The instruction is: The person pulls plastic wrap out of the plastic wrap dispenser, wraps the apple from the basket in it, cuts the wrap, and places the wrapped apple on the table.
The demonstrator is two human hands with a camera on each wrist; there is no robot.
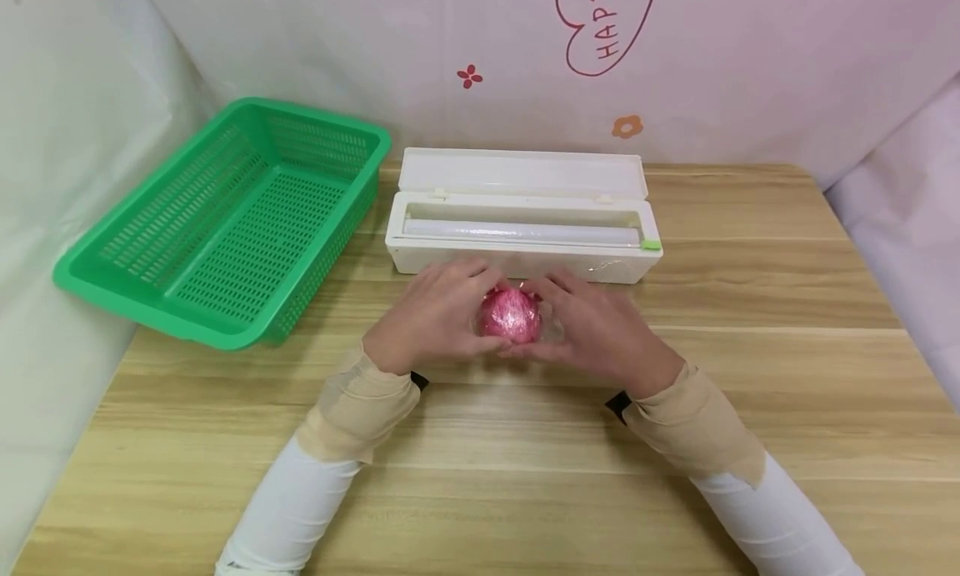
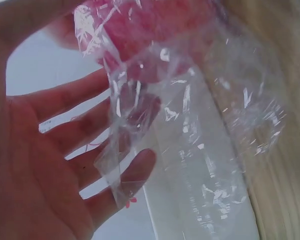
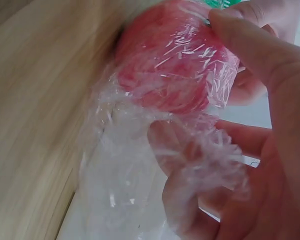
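A round red-pink fruit (image 1: 510, 316) wrapped in clear cling film sits between my two hands, just above the wooden table (image 1: 480, 443) and in front of the dispenser. My left hand (image 1: 442, 313) cups its left side with the thumb over the top. In the left wrist view, loose film (image 2: 190, 150) hangs across that hand's fingers (image 2: 75, 130), with the fruit (image 2: 140, 30) at the top. My right hand (image 1: 592, 326) grips the right side. In the right wrist view, its thumb (image 3: 250, 45) presses on the fruit (image 3: 170, 65) and its fingers bunch the film (image 3: 205, 150) beneath.
A white cling film dispenser box (image 1: 522, 217) lies open right behind my hands, with the roll showing and a green slider at its right end. A green slotted basket (image 1: 225, 217) stands tilted at the back left, overhanging the table edge. White sheets hang behind and beside the table.
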